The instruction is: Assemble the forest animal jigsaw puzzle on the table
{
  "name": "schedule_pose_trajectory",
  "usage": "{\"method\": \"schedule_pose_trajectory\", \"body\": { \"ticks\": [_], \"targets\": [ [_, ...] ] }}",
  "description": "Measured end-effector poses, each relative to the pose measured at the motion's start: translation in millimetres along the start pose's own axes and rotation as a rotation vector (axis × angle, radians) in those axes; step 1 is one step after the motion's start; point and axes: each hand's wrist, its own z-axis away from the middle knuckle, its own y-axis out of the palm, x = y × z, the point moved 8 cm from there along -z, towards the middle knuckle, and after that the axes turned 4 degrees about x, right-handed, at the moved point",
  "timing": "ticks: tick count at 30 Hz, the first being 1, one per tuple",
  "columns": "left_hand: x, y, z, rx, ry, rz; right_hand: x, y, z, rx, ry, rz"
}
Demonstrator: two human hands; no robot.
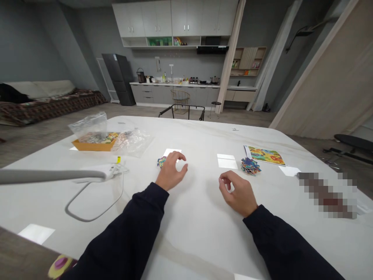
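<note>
My left hand (172,171) is just above the white table (192,217), its thumb and fingers apart with nothing between them. Behind it a small pile of colourful pieces, like jigsaw pieces (161,161), is partly hidden by the hand. My right hand (237,192) rests lower on the right, fingers curled and thumb meeting the index finger in a ring; no object shows in it. Close beyond that hand lies a larger heap of blue-and-orange jigsaw pieces (250,166). A bright picture sheet (266,155) lies flat just behind the heap.
At the left an orange box (94,146) holds more colourful pieces, with clear plastic wrapping (132,142) beside it. A grey stand arm (52,176) with a wire loop reaches in from the left edge. A pixelated object (328,196) lies at the right. A chair (182,110) stands beyond the table.
</note>
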Motion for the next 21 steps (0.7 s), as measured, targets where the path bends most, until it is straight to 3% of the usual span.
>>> {"method": "schedule_pose_trajectory", "body": {
  "ticks": [4,8,12,21],
  "targets": [
    [51,-37.4,3,0.063,-0.036,-0.278,-31,23,-3,0.175,0.230,-0.023],
    [89,-45.4,8,0.085,-0.104,-0.357,-48,27,-4,0.232,0.298,0.011],
    [100,-45.3,6,0.098,-0.109,-0.310,-44,29,-2,0.253,0.289,0.036],
    [106,-50.9,4,0.077,-0.268,-0.164,-42,28,-3,0.256,0.289,0.013]
  ]
}}
